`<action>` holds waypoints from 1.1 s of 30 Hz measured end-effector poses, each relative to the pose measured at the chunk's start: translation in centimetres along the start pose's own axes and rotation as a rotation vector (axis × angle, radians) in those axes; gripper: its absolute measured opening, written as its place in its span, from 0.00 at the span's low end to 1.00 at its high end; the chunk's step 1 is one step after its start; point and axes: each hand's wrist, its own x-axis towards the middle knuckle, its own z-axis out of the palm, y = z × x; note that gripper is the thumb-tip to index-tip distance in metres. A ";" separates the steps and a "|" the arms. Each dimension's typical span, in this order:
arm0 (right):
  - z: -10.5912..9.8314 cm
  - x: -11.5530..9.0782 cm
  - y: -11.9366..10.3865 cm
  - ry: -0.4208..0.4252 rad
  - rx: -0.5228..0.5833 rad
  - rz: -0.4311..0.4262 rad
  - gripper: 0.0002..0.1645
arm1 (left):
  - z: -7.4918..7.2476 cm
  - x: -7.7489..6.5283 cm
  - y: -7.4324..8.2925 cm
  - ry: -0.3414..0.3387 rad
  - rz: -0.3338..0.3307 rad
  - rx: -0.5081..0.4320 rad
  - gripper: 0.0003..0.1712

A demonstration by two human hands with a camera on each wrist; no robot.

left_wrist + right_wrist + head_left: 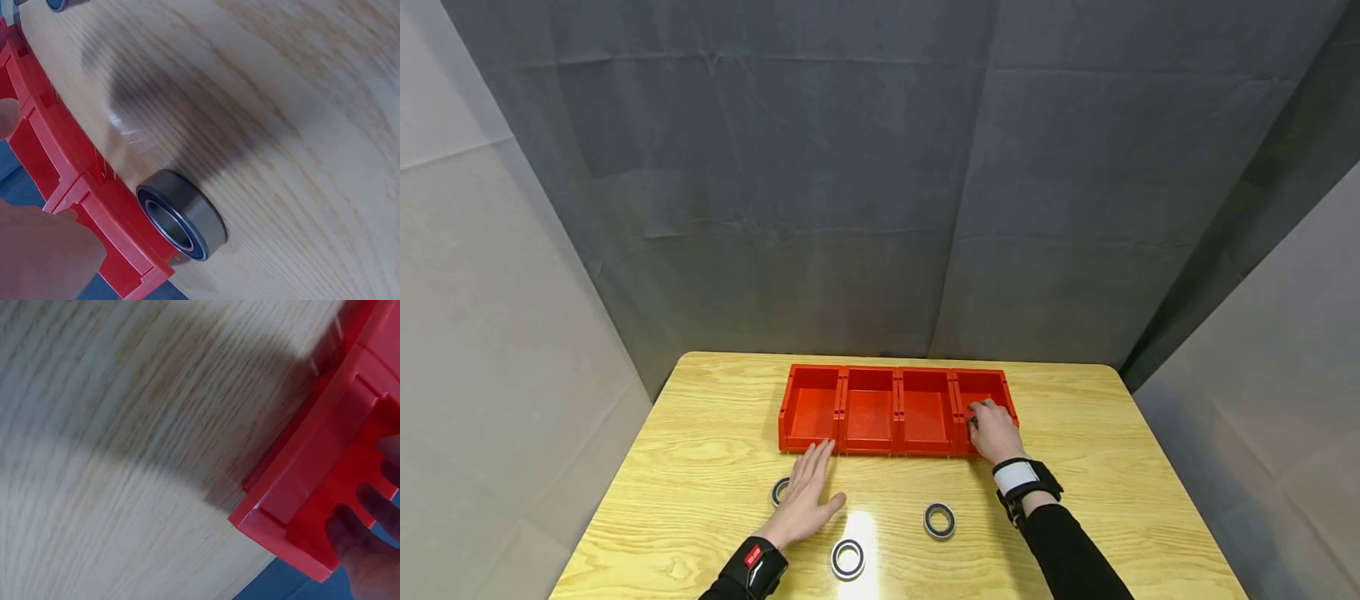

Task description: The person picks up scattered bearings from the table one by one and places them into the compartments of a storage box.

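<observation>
My right hand (996, 432) reaches into the rightmost compartment of a red four-compartment bin row (868, 451). A small dark edge, like that of a ball bearing (973, 422), shows at its fingertips; the rest is hidden by the hand. In the right wrist view the curled fingers (344, 531) hang over the red compartment. My left hand (805, 498) is held over the table with fingers extended towards the bins' front. Beneath it, a ball bearing (779, 492) is partly covered; the left wrist view shows this metal ring (181, 215) near the bin front.
Two more bearings lie flat on the wooden table (700, 500): one (847, 559) right of the left wrist, another (939, 522) in front of the bins. A grey cloth (820, 208) hangs behind the table, with pale screens at both sides.
</observation>
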 end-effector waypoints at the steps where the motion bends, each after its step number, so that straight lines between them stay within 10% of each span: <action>1: -0.1 -0.2 0.0 0.003 0.011 0.000 0.19 | 0.0 0.0 0.0 -0.002 -0.001 0.001 0.49; 12: -0.5 -3.2 -0.3 0.049 0.112 -0.037 0.20 | -0.5 1.4 -0.2 0.034 0.010 -0.030 0.48; 20: 0.3 -6.6 -1.4 0.097 0.169 -0.067 0.18 | -1.1 5.2 0.3 0.067 -0.152 -0.087 0.49; 26: 1.6 -9.4 -2.6 0.064 0.178 -0.074 0.17 | -1.3 9.0 1.2 0.096 -0.266 0.011 0.46; 33: 2.5 -12.4 -3.4 -0.031 0.179 -0.115 0.18 | -0.5 11.0 1.6 0.061 -0.245 0.237 0.41</action>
